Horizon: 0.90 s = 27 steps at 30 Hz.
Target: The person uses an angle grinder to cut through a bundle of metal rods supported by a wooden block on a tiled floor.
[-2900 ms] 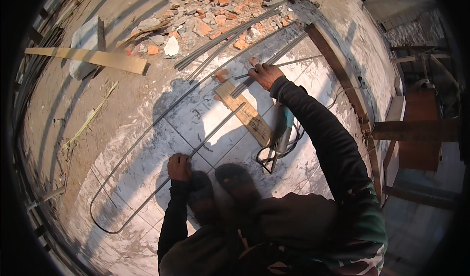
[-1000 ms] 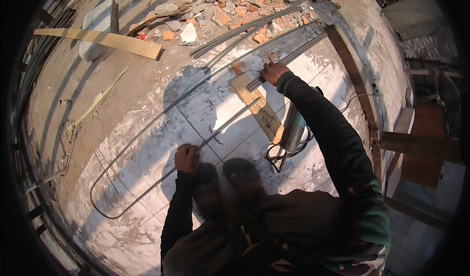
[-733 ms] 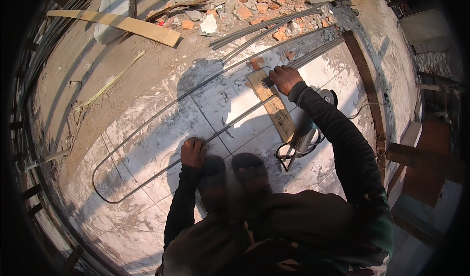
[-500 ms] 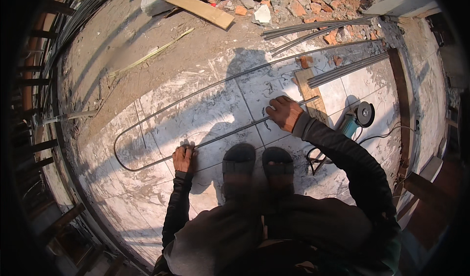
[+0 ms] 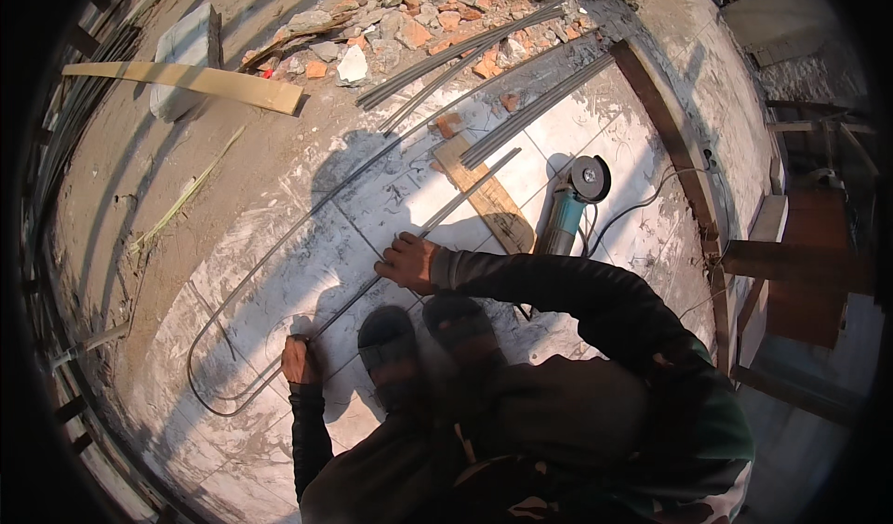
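Note:
A long steel rebar rod (image 5: 346,306) lies on the tiles, bent back in a wide U at its left end. My left hand (image 5: 299,360) is closed around its near leg, close to the bend. Further up that same leg, my right hand (image 5: 407,263) grips it with curled fingers. Past my right hand the rod runs on to a free end over a wooden board (image 5: 498,210). Right of the board rests a teal angle grinder (image 5: 566,210) with its disc at the top. My sandalled feet stand just below the rod.
Bundled straight rebar (image 5: 539,110) reaches the board from the upper right, and more bars (image 5: 437,64) lie beyond the bent rod. Broken brick rubble (image 5: 409,26) is heaped at the far side. A long plank (image 5: 186,79) lies upper left. The grinder's cable (image 5: 625,210) trails right.
The view has turned toward the right. My right hand has shifted along the rod toward my left hand, leaving a longer piece beyond it. Both hands stay on the rod.

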### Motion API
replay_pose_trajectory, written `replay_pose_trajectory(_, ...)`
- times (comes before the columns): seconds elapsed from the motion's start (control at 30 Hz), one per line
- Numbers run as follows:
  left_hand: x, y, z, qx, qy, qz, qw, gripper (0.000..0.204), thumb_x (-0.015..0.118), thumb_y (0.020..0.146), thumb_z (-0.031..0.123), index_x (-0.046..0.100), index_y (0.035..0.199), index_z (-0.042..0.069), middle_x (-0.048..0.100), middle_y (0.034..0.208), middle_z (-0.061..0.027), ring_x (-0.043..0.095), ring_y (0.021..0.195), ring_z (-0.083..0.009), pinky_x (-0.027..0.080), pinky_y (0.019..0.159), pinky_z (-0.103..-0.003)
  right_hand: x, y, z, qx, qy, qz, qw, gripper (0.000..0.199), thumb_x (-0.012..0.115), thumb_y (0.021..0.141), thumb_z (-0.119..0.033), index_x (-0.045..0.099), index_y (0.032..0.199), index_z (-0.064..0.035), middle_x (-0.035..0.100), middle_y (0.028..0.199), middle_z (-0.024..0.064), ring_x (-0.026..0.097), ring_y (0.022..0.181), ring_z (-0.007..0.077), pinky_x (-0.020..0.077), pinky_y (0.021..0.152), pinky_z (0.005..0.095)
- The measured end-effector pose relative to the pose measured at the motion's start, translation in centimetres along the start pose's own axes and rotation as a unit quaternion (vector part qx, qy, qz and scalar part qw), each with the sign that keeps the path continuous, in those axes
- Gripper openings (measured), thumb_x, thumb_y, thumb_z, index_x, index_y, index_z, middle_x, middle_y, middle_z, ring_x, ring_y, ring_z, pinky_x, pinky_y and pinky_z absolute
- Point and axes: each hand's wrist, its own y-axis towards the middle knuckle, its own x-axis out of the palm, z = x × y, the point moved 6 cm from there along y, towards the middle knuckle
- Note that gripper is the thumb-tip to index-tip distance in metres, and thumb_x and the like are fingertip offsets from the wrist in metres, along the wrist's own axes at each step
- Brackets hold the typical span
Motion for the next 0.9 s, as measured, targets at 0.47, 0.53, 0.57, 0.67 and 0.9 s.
replay_pose_trajectory(0.47,-15.1,19.9,-0.5,0.020,0.068,0.102,0.992,0.009,0.051,0.098,0.007,0.058,0.100,0.002,0.060,0.094,-0.0148,0.058,0.080,-0.0365,0.045,0.070,-0.042,-16.2,-0.4,0.9,0.102,0.083,0.350,0.927,0.035,0.075,0.073,-0.015,0.064,0.105,-0.0091,0.058,0.108,0.0106,0.057,0.103,0.0299,0.0476,0.090,0.0437)
replay_pose_trajectory(0.53,-12.5,22.4,-2.9,-0.006,0.058,0.111,0.992,0.013,0.052,0.096,0.005,0.058,0.107,0.004,0.060,0.098,-0.0152,0.059,0.085,-0.0369,0.046,0.074,-0.044,-11.6,0.6,4.5,0.122,0.054,0.267,0.954,0.031,0.072,0.076,-0.017,0.063,0.105,-0.0092,0.059,0.108,0.0107,0.055,0.105,0.0291,0.0461,0.090,0.0437)
replay_pose_trajectory(0.57,-11.9,23.8,-3.4,-0.020,0.051,0.124,0.991,0.018,0.053,0.094,0.004,0.058,0.112,0.005,0.061,0.100,-0.0157,0.060,0.088,-0.0373,0.046,0.076,-0.044,-10.1,1.0,6.1,0.138,0.016,0.228,0.964,0.030,0.070,0.077,-0.017,0.063,0.105,-0.0092,0.059,0.108,0.0109,0.055,0.107,0.0287,0.0456,0.091,0.0435)
replay_pose_trajectory(0.67,-9.4,25.7,-5.4,-0.059,0.067,0.120,0.989,0.037,0.059,0.089,0.002,0.054,0.125,0.009,0.059,0.113,-0.0157,0.057,0.104,-0.0362,0.044,0.091,-0.045,-6.5,3.4,10.6,0.159,-0.077,0.129,0.976,0.027,0.064,0.081,-0.018,0.063,0.106,-0.0089,0.061,0.106,0.0107,0.055,0.106,0.0279,0.0445,0.091,0.0426)
replay_pose_trajectory(0.9,0.1,20.5,0.8,0.056,-0.023,-0.006,0.998,0.034,0.066,0.088,0.024,0.061,0.114,0.002,0.058,0.119,-0.0189,0.056,0.109,-0.0387,0.046,0.091,-0.046,-4.4,5.5,14.7,0.139,-0.145,0.073,0.977,0.016,0.059,0.081,-0.018,0.065,0.093,-0.0083,0.061,0.095,0.0086,0.060,0.092,0.0257,0.0457,0.085,0.0409)
